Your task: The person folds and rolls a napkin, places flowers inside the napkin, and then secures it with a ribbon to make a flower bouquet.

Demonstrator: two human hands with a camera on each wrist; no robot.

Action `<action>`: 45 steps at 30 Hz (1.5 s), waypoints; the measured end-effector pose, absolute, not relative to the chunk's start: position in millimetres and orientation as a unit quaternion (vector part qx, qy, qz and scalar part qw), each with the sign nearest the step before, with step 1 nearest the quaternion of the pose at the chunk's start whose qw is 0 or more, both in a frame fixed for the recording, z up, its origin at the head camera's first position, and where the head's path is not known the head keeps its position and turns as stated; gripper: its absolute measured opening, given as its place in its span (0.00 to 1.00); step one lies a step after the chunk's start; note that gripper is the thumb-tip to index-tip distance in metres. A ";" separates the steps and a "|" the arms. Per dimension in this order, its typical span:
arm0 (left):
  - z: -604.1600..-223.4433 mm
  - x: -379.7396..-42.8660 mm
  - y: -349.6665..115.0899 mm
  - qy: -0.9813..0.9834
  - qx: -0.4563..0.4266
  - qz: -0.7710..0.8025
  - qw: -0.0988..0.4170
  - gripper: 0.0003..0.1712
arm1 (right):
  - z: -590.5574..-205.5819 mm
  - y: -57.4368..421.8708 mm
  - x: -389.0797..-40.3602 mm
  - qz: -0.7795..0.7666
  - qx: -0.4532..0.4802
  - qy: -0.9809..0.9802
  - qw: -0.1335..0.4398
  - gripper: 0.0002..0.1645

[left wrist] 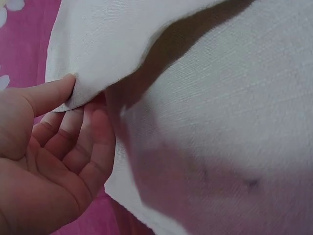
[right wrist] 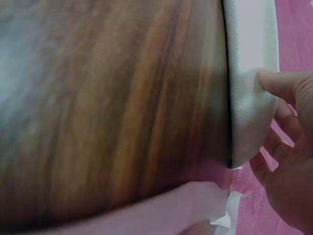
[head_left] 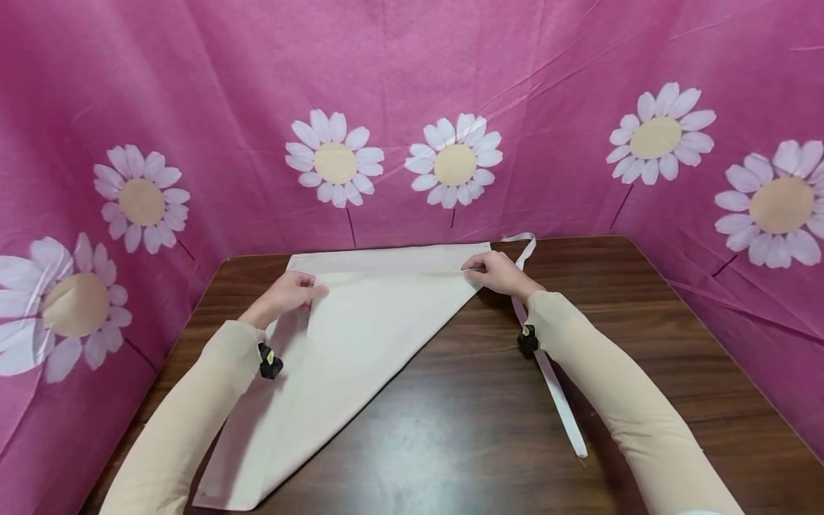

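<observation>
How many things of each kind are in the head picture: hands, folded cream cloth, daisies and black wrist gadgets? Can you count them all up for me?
Hands: 2 (left hand, right hand)
Folded cream cloth: 1
Daisies: 6
Black wrist gadgets: 2
Total: 11

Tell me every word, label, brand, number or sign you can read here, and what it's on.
None: no text can be read on the cloth, wooden table or flowered backdrop.
Any markings on the black wrist devices are too small to read.
</observation>
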State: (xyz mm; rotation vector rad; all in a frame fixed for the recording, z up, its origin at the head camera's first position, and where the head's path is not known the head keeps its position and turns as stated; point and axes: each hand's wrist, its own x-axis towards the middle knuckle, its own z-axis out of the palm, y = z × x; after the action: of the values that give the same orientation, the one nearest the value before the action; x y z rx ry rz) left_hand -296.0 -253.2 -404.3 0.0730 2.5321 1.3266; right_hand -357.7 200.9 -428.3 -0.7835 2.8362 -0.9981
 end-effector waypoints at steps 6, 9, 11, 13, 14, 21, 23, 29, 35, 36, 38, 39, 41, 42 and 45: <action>-414.0 -292.0 -245.7 0.860 0.003 0.489 0.146 0.20 | -435.5 201.6 -359.9 -0.310 -0.244 0.918 0.022 0.10; -416.6 -290.2 -241.7 0.863 -0.001 0.485 0.141 0.16 | -434.4 202.8 -359.5 -0.303 -0.242 0.921 0.025 0.09; -416.6 -290.2 -240.1 0.868 0.001 0.476 0.141 0.15 | -432.4 203.5 -359.0 -0.302 -0.238 0.923 0.024 0.09; -415.1 -291.3 -239.1 0.871 0.002 0.470 0.143 0.15 | -431.0 204.4 -359.3 -0.304 -0.232 0.924 0.025 0.09; -414.1 -292.6 -239.2 0.872 0.003 0.468 0.145 0.15 | -430.8 204.9 -359.7 -0.307 -0.229 0.923 0.026 0.09; -398.5 -302.0 -248.0 0.886 -0.002 0.446 0.123 0.17 | -439.0 209.4 -366.9 -0.315 -0.223 0.922 0.034 0.12; -395.9 -306.4 -252.3 0.893 -0.010 0.435 0.115 0.19 | -440.7 210.3 -368.8 -0.311 -0.219 0.924 0.030 0.14; -396.9 -323.3 -260.3 0.902 -0.026 0.418 0.107 0.24 | -440.3 210.2 -376.8 -0.305 -0.209 0.929 0.000 0.16; -399.8 -336.0 -266.1 0.906 -0.044 0.412 0.087 0.27 | -440.4 203.9 -386.3 -0.298 -0.197 0.934 -0.024 0.13; -400.1 -337.2 -267.3 0.908 -0.045 0.407 0.085 0.27 | -440.1 202.7 -387.3 -0.295 -0.192 0.936 -0.024 0.13; -400.4 -338.7 -269.7 0.912 -0.044 0.400 0.081 0.26 | -439.3 200.7 -389.2 -0.287 -0.185 0.939 -0.027 0.13; -400.7 -339.4 -270.7 0.913 -0.045 0.397 0.077 0.26 | -438.9 200.0 -389.9 -0.284 -0.182 0.941 -0.028 0.14; -400.9 -340.6 -272.4 0.917 -0.045 0.390 0.073 0.25 | -438.4 198.9 -391.6 -0.283 -0.175 0.943 -0.026 0.14; -401.1 -341.3 -273.2 0.918 -0.045 0.387 0.070 0.25 | -438.1 198.5 -392.4 -0.286 -0.172 0.942 -0.024 0.14; -401.8 -344.3 -273.3 0.919 -0.055 0.386 0.066 0.25 | -436.6 196.1 -394.4 -0.308 -0.165 0.937 -0.023 0.14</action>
State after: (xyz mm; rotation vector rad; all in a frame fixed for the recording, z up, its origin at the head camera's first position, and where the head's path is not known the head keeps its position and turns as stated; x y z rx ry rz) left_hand -344.3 -273.3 -401.8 -0.1648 2.7698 1.1629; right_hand -394.4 196.1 -436.6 -0.5274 2.9868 -0.9817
